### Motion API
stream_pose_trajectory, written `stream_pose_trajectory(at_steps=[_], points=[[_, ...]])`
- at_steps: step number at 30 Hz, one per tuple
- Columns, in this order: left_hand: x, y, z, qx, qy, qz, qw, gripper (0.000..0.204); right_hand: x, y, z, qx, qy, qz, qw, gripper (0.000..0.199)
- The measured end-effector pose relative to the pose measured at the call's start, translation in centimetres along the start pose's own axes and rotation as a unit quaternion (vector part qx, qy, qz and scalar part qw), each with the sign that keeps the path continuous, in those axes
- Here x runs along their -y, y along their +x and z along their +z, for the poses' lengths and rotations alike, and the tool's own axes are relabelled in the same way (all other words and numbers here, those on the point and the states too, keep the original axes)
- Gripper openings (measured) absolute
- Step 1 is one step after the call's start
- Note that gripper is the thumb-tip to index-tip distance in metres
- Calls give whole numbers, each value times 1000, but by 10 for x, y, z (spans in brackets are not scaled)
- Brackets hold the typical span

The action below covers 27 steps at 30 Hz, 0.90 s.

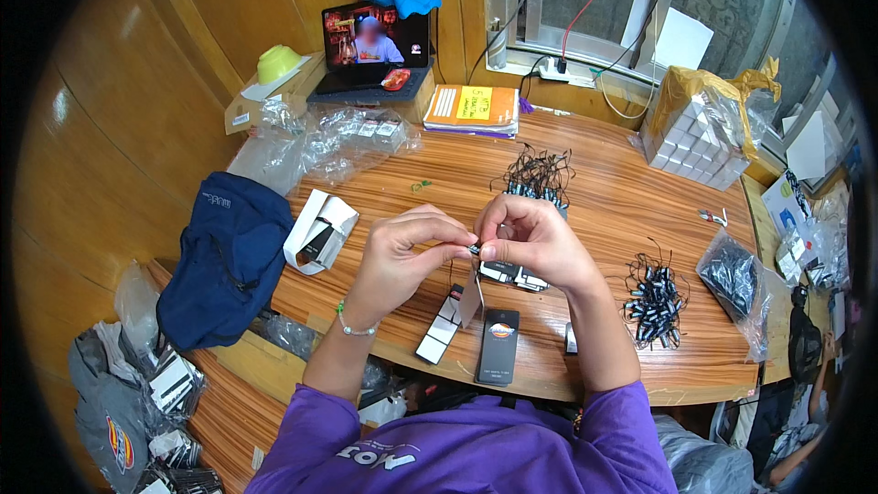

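My left hand [412, 252] and my right hand [540, 242] meet above the middle of the table, thumbs and forefingers pinched together. Between the fingertips is a small dark cord end [474, 249], partly hidden by them. From it hangs a tag [471, 300], seen nearly edge-on. Beneath lie a white-and-black stack of tags [437, 329] and a dark grey tag [497, 348] with a small emblem. More black-and-white tags [512, 274] show below my right hand. Past my fingers sits a bunch of black string loops [540, 174].
Another pile of black loops [656, 302] lies right, beside a clear bag of dark pieces [732, 279]. A wrapped block of small white boxes [695, 133] stands back right. Notebooks [471, 110] and a laptop [375, 46] are behind. Left are an open white box [320, 230] and blue backpack [229, 256].
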<state>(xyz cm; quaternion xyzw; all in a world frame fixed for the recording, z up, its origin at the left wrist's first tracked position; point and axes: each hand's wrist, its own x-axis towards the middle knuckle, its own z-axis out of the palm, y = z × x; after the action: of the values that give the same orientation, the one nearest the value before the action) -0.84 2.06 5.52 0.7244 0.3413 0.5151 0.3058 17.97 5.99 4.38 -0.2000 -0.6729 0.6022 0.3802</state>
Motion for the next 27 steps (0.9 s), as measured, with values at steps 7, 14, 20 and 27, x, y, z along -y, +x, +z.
stream_pose_trajectory(at_steps=[7,14,20,27], points=[[-2,7,-1,-46,159,59,984,10,-6,5,1,27,-109,-3,994,24],[23,8,10,-102,97,71,988,40,-18,13,-4,-63,156,17,986,27],[24,0,52,-54,15,-2,998,48,-6,7,-9,-121,262,-21,957,23],[16,11,66,-89,-55,-86,991,30,-5,4,-18,-141,285,-48,947,23]])
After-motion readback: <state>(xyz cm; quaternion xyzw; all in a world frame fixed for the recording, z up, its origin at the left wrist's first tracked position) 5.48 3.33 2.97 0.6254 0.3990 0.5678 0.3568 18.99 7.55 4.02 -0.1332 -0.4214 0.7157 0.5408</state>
